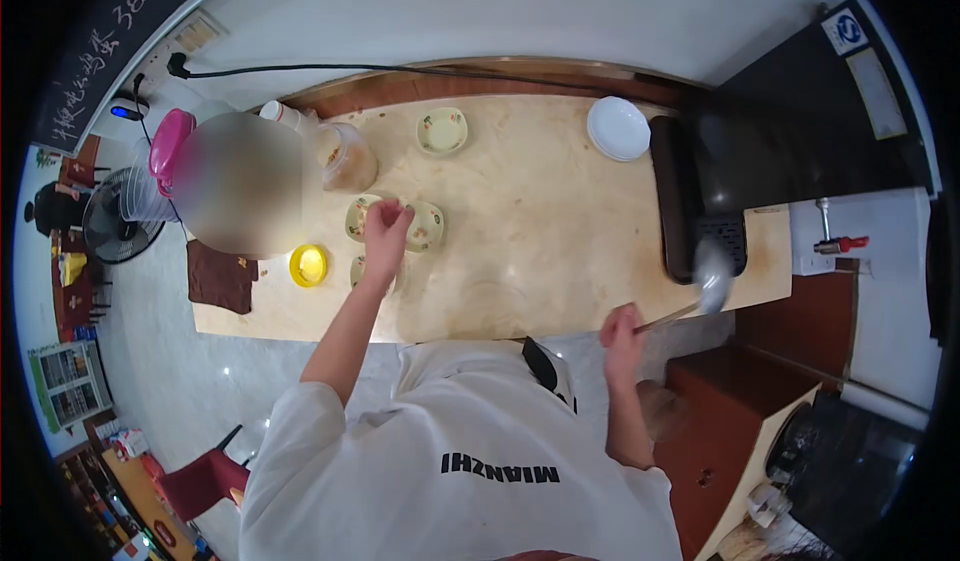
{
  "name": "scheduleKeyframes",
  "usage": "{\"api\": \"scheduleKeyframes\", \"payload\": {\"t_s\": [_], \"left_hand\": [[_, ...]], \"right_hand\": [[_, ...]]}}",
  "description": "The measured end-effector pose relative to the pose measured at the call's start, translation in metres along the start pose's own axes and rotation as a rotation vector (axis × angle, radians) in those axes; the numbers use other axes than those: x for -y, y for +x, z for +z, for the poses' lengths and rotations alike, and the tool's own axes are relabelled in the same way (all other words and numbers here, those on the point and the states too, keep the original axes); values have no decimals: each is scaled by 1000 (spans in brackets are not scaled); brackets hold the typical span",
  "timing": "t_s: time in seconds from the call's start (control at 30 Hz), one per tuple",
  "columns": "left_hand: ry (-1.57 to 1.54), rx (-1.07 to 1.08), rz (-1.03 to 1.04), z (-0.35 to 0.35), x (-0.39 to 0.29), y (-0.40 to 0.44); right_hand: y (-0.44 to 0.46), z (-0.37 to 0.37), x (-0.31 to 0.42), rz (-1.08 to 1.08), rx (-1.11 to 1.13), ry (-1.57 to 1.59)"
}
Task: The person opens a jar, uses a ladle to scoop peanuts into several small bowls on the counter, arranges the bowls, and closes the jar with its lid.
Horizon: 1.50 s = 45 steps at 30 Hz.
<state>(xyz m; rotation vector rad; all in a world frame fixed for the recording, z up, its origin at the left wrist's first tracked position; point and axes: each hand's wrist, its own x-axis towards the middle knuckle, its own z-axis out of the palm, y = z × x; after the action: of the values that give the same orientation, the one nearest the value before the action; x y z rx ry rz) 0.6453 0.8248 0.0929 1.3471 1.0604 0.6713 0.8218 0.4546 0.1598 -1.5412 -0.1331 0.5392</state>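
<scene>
Over a cluster of small pale green dishes with a painted pattern hovers my left hand [388,233], its fingers pinched together; whether anything is between them I cannot make out. One green dish [428,231] lies just right of the hand, another dish [358,217] to its left, and a third is partly hidden by my wrist. My right hand [622,331], at the counter's front edge, is closed round the handle of a ladle [712,279]. The ladle's metal bowl is blurred and points right, near the dark drip tray.
A clear plastic jar [348,158], a yellow lid [308,265] and a brown cloth [220,277] are on the counter's left. A fourth green dish [442,132] and white plates [618,129] lie farther back. A black machine [810,121] with a drip tray [672,201] stands at right.
</scene>
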Motion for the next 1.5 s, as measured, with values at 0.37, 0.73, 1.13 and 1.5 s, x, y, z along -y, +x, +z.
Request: {"api": "scheduleKeyframes", "payload": {"t_s": [0.37,0.73,1.13,1.5], "left_hand": [[339,-301,-25,71,5,140],[167,-134,-399,62,36,179],[-150,-234,-257,62,18,144],[-333,-18,-477,32,0,-102]], "right_hand": [[-31,-32,-34,4,-33,-104],[-41,-45,-62,298,-70,31],[-31,-64,-70,171,-22,-49],[-36,-45,-67,282,-47,24]]}}
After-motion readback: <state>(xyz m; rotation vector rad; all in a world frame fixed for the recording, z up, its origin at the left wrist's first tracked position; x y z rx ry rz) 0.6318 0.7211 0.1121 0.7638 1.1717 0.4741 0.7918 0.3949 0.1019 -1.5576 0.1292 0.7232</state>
